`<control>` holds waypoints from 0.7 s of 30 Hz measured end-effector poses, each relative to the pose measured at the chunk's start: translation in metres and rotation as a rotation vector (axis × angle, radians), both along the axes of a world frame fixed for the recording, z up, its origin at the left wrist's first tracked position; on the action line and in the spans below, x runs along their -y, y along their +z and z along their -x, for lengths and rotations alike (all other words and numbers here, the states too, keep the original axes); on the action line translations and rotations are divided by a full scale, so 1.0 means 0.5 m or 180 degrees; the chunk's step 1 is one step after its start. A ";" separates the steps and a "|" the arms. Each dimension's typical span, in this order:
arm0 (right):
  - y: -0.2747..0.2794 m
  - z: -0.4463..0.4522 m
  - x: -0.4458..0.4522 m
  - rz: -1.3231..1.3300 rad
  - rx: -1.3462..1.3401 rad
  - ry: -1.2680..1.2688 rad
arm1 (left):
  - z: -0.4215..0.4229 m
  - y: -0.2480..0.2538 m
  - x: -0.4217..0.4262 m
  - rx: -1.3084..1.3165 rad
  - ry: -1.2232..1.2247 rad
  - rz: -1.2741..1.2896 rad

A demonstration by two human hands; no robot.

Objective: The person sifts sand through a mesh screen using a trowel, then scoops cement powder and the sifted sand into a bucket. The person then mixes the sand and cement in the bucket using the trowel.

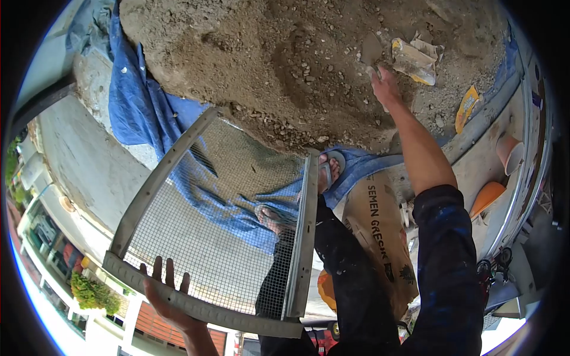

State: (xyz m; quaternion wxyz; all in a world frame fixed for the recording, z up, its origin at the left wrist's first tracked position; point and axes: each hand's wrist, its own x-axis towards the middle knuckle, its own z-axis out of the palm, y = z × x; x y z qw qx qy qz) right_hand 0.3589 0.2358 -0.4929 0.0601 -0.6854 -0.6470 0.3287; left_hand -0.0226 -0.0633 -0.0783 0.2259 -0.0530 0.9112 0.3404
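Note:
A framed wire mesh screen (214,237) leans over the edge of a sand and gravel pile (237,53). Against the screen's lower rail rests my left hand (172,299), fingers spread out over the frame. My right hand (386,88) is closed on a trowel (372,50), whose blade lies at the sand surface. Just right of that blade is a torn paper scrap (415,59), partly in the sand.
Blue tarp (133,89) edges the pile. A cement sack (380,237) stands beside my leg. Sandalled feet (329,169) are at the sand's edge. A clay pot (509,153), an orange piece (487,197) and a yellow scrap (467,108) lie right.

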 end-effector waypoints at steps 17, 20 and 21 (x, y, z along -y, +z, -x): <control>0.401 0.176 0.342 0.0214 -0.0942 0.1515 | 0.002 0.005 -0.006 0.0254 0.0114 -0.0469; 0.558 0.217 0.427 0.0393 -0.1401 0.1574 | 0.009 0.005 0.002 0.0223 0.0151 -0.0562; 0.597 0.214 0.430 0.0427 -0.1419 0.1480 | 0.011 0.005 0.005 0.0293 0.0152 -0.0598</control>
